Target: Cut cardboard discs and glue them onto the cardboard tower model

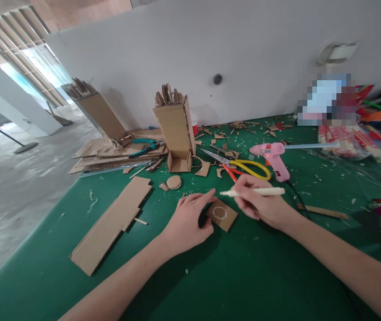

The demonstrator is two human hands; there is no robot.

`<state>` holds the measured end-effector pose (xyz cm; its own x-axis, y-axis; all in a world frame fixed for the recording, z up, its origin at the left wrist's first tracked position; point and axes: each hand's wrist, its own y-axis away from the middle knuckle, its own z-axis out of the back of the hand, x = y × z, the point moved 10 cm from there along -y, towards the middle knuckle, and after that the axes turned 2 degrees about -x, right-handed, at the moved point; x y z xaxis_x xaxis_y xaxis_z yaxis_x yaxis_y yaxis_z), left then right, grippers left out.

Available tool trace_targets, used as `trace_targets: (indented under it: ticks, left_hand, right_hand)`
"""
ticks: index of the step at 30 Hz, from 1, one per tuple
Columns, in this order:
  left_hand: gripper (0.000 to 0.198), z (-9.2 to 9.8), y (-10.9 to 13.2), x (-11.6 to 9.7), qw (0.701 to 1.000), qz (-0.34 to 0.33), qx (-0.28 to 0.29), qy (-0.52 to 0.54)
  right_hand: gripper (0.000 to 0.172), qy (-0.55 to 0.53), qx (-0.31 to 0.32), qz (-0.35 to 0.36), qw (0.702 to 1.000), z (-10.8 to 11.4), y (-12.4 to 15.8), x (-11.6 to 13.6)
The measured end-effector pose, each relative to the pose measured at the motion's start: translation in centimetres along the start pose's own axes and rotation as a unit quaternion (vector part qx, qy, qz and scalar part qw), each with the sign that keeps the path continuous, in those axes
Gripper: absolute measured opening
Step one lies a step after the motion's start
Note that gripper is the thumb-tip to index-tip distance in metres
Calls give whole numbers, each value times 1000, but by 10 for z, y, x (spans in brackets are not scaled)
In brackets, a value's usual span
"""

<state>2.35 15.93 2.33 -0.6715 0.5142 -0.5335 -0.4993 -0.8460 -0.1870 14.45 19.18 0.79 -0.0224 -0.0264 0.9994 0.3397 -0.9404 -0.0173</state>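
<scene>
A small cardboard piece (228, 218) with a white ring drawn on it lies on the green table. My left hand (190, 218) steadies it at its left side, the index finger by the top corner and the thumb by the lower left edge. In my right hand (255, 200) is a white marker (271, 191), gripped like a pen; its tip points left, just above the card's upper edge. Left of my hands are a long cardboard strip (110, 227) and a round cardboard disc (174, 182). Yellow-handled scissors (250, 168) lie beyond my right hand.
A pink glue gun (272, 156) with a glue stick stands at the right. Behind, a tall cardboard box (175, 129) holds cardboard pieces, and another box (101, 113) stands left on stacked cardboard (93, 154). Teal-handled pliers (145, 146) and scraps lie near the wall.
</scene>
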Motion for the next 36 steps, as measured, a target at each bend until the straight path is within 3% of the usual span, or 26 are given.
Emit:
trace_targets:
  ticks: [2,5,7,11,13,15,18,20,23,25,29,32,34,36]
  left_hand:
    - [72,1,1,1,1000,5,-6,5]
    - [68,9,4,4,999,22,-40,22]
    - [60,18,6,4,996,30,-81,34]
    - [51,35,10,-6,989,2,-149,6]
    - [45,37,9,-9,986,-10,-158,-56]
    - [33,34,7,-4,981,2,-147,-126]
    - [27,26,2,13,976,36,-101,-192]
    - [28,25,-1,24,971,54,-82,-216]
    - [28,31,-2,37,965,83,-81,-234]
    - [28,38,-2,40,962,99,-97,-234]
    - [34,35,2,21,975,63,-107,-184]
    - [68,12,5,-4,988,14,-52,-144]
    - [85,1,6,-11,989,23,-38,-142]
    - [78,-4,6,-11,989,48,-47,-134]
  right_hand:
    - [22,-35,-101,35,994,23,-2,5]
    - [20,90,-209,81,970,45,2,17]
    - [13,218,-180,125,951,33,2,28]
    - [58,361,-7,189,913,-17,5,28]
    - [66,389,38,188,901,-28,6,23]
    - [66,397,37,179,899,-25,5,22]
    - [56,427,-31,180,885,-3,3,32]
    - [43,508,-80,192,836,11,2,41]
    - [34,649,-121,169,732,27,-3,42]
    - [37,687,-124,129,705,38,-8,34]
    - [33,686,-110,68,716,51,-15,20]
    - [25,694,-105,24,712,53,-16,15]
    - [22,698,-106,-16,708,56,-14,12]
    - [20,688,-123,-50,713,61,-12,10]
